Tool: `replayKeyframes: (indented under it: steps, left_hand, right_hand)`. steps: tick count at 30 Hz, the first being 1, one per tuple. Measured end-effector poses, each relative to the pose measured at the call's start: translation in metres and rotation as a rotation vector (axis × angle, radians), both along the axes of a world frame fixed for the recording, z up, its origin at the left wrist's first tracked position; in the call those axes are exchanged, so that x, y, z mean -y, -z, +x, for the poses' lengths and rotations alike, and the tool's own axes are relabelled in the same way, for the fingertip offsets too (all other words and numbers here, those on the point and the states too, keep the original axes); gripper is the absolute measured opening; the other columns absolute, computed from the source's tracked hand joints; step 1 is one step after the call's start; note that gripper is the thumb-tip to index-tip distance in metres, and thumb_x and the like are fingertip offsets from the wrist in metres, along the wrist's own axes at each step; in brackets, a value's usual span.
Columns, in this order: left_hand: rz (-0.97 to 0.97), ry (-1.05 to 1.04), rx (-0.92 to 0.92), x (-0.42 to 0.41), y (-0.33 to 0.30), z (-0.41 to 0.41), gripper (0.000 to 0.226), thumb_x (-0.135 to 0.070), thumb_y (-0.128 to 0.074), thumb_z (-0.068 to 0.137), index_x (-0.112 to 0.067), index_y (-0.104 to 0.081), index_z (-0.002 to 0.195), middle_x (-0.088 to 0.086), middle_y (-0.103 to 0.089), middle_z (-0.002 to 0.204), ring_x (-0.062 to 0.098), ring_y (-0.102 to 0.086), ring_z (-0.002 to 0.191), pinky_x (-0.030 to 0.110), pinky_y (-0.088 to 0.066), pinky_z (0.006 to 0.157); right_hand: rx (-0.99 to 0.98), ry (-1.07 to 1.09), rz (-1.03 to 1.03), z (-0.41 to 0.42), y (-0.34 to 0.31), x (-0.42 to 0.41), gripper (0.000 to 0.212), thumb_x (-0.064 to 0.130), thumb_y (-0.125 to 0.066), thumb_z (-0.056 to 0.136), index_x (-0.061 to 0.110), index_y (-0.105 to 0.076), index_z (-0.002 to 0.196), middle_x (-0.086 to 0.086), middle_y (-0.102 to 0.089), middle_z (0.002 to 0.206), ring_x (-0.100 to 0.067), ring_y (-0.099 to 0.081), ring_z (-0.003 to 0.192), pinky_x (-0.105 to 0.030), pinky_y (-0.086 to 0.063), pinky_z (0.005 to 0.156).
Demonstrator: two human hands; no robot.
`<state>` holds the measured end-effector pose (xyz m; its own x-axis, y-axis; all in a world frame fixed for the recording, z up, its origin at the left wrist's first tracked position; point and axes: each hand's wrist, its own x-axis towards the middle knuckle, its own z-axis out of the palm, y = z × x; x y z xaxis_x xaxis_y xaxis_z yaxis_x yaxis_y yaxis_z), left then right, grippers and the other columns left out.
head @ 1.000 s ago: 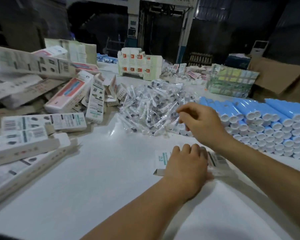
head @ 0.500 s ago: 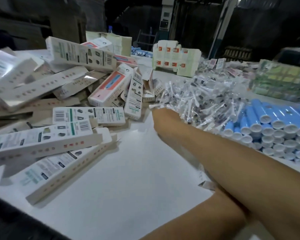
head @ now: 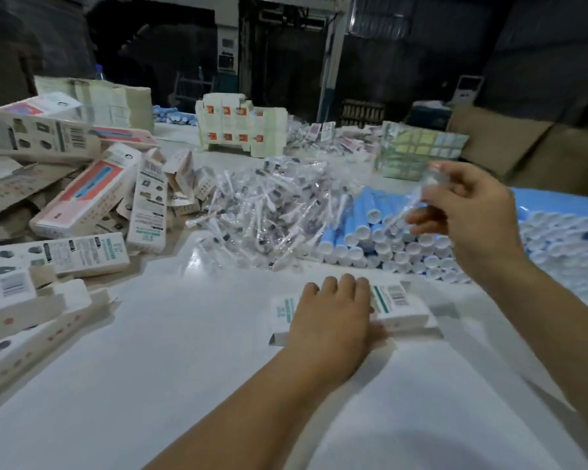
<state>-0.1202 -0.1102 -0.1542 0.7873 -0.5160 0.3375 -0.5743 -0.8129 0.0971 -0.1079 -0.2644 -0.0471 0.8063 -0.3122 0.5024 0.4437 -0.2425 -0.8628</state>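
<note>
My left hand (head: pixel 333 313) lies over a long white carton (head: pixel 401 305) with green print that rests flat on the white table (head: pixel 184 385); its fingers curl over the carton's far edge. My right hand (head: pixel 472 212) is raised above the blue tubes and pinches a clear-wrapped brush head (head: pixel 418 198), which is blurred. A heap of the same wrapped brush heads (head: pixel 269 212) lies beyond the carton in the middle of the table.
Rows of blue tubes with white caps (head: pixel 404 245) fill the right side. Loose white cartons (head: pixel 92 201) pile up at the left. Stacked flat boxes (head: pixel 241 130) and a wrapped bundle (head: pixel 421 150) stand at the back.
My right hand reached left into the brush head heap, then came up and to the right with one wrapped piece. My left hand stayed on the carton.
</note>
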Motion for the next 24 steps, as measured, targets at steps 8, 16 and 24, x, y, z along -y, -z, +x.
replayKeyframes:
  steps: [8,16,24]
  left_hand:
    - [0.013,-0.062,0.085,0.005,0.008,0.006,0.068,-0.070,-0.028,0.085,-0.025,-0.027,0.136,-0.006,-0.043,0.126,0.019,-0.042,0.113,0.033,-0.031,0.090]
    - [0.009,-0.043,0.114,0.013,0.005,-0.005,0.073,-0.069,-0.028,0.082,-0.023,-0.034,0.139,-0.004,-0.048,0.126,0.021,-0.046,0.111,0.033,-0.033,0.089]
    - [-0.013,-0.052,0.115,0.008,0.004,0.003,0.077,-0.067,-0.030,0.080,-0.018,-0.039,0.139,0.001,-0.051,0.123,0.025,-0.049,0.110,0.036,-0.035,0.087]
  right_hand:
    - [-0.157,0.214,0.525,-0.058,0.083,0.068,0.019,-0.005,-0.060,0.086,0.012,-0.050,0.085,-0.013,-0.062,0.062,-0.019,-0.063,0.046,-0.027,-0.052,0.044]
    - [-0.266,0.344,0.141,-0.046,0.105,0.041,0.016,0.019,-0.073,0.080,0.022,-0.061,0.069,0.013,-0.065,0.072,-0.006,-0.060,0.075,-0.030,-0.047,0.074]
    - [-0.305,0.045,0.136,-0.052,0.099,0.037,0.030,0.042,-0.036,0.100,0.040,-0.064,0.108,0.012,-0.074,0.094,0.003,-0.058,0.107,-0.033,-0.039,0.101]
